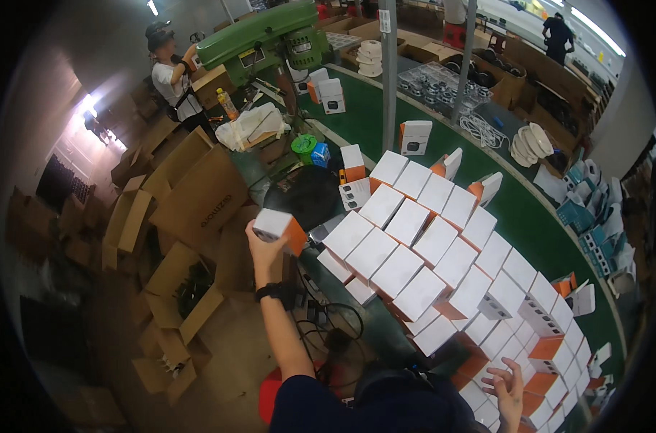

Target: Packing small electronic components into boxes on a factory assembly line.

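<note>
My left hand (pixel 264 249) is closed around a small white and orange product box (pixel 274 224), held up left of the bench over the floor side. A black band circles that wrist. Over the near right part of the stacked white boxes (pixel 414 252), my right hand (pixel 508 386) hovers with its fingers apart and nothing in it. The stack stands in several rows on the green bench, white tops up, with some orange and printed sides showing. Whether the right fingertips touch a box beneath them, I cannot tell.
A green drill press (pixel 259 40) stands at the bench's far end. Open cardboard cartons (pixel 183 289) sit on the floor at left. Black cables (pixel 335 317) hang beside the bench. A metal post (pixel 388 86) rises behind the stack. A co-worker (pixel 173 76) stands at far left.
</note>
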Tool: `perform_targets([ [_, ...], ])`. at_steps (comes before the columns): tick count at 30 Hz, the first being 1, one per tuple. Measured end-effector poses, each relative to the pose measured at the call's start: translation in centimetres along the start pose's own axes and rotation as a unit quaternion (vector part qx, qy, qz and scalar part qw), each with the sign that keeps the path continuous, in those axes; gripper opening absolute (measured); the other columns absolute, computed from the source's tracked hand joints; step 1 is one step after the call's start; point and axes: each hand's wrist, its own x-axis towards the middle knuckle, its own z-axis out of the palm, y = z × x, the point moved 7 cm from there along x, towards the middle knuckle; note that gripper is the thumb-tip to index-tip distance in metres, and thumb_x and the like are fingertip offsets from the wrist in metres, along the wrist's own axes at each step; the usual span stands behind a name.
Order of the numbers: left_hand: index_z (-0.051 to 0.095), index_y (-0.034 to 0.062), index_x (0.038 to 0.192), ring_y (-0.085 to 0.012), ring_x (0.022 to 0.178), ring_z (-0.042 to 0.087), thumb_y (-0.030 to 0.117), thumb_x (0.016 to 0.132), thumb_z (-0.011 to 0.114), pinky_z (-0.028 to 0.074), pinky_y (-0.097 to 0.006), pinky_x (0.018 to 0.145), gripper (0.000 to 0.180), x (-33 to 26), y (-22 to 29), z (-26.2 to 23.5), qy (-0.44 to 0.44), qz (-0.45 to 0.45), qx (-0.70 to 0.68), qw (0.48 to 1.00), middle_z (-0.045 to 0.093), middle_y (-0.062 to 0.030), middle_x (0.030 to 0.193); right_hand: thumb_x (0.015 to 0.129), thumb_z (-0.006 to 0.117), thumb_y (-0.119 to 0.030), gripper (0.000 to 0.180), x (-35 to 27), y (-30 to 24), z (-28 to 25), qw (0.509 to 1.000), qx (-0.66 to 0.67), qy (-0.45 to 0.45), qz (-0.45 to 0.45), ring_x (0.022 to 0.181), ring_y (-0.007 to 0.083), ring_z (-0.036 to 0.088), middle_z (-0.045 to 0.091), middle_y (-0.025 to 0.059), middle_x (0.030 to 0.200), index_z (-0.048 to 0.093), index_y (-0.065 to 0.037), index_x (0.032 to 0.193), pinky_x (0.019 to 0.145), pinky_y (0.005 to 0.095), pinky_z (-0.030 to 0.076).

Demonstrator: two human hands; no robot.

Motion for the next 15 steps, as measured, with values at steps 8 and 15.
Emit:
perform_targets([
  [8,0.029,0.0076,0.131,-0.0260,0.117,0.042,-0.001,0.044,0.077,0.034,-0.034,0.101,0.099,-5.6,-3.2,3.0,-0.217,0.003,-0.045,0.975,0.043,-0.0131,0.122,0.091,0.054,-0.015,0.040,0.5,0.5,1.9,0.999,-0.023,-0.033,0.021,0.089,0.0231,0.064,0.060,0.0146,0.106,0.040,-0.005,0.127,0.072,0.0303,0.053],
  [15,0.032,-0.0022,0.129,-0.0275,0.115,0.045,0.019,0.050,0.086,0.039,-0.038,0.096,0.099,-2.5,-5.1,-0.5,0.007,-0.062,-0.114,0.992,0.042,-0.0171,0.125,0.089,0.058,-0.012,0.054,0.5,2.1,1.7,0.993,-0.045,-0.098,0.054,0.102,0.0206,0.056,0.052,0.0131,0.120,0.034,-0.009,0.137,0.081,0.0337,0.051],
])
